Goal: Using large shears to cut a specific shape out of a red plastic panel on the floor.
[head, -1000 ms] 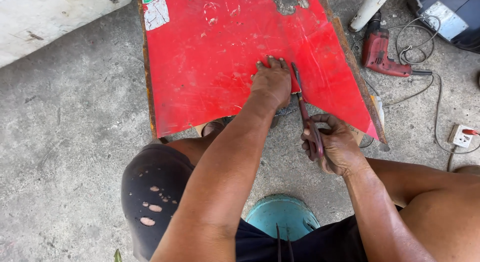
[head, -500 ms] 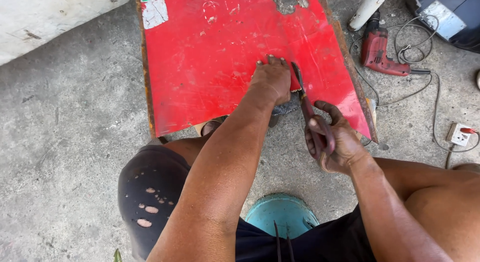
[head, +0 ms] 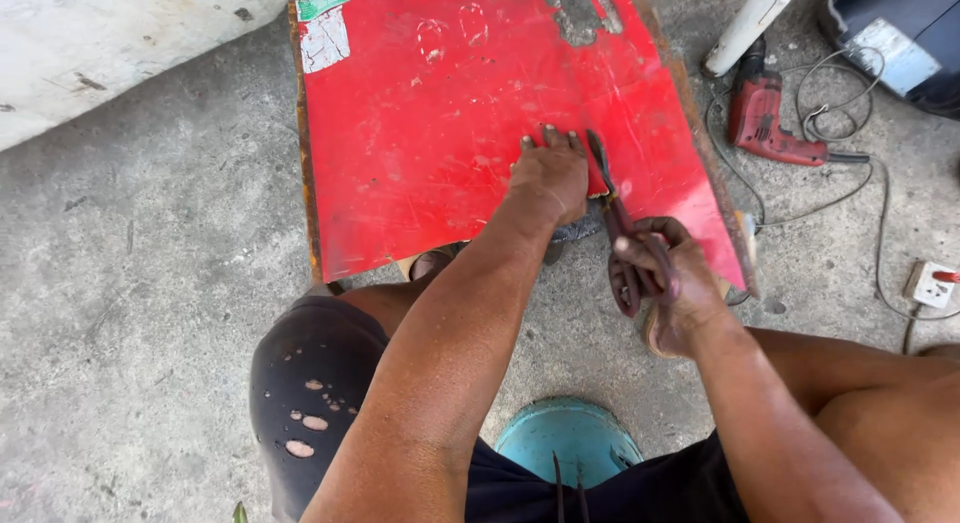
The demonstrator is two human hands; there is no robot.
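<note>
One red metal sheet [head: 450, 133] lies flat on the concrete floor [head: 140, 283], its near edge cut into a notch. The left hand [head: 550, 178] presses palm-down on the sheet just beside the cut, fingers together and extended. The right hand [head: 670, 293] is wrapped around the two handles of one pair of tin snips [head: 620, 233], whose dark blades reach forward into the cut, touching the sheet next to the left hand. One red power drill [head: 765, 118] lies on the floor to the right of the sheet, its cord [head: 860, 188] running in loops toward one white power socket [head: 930, 283] near the right edge. One white tube [head: 750, 23] lies at an angle above the drill. One teal, rounded stool [head: 570, 443] shows below, between the person's knees. Two stickers, one green [head: 322, 1] and one worn white [head: 325, 43], sit on the sheet's far left corner.
</note>
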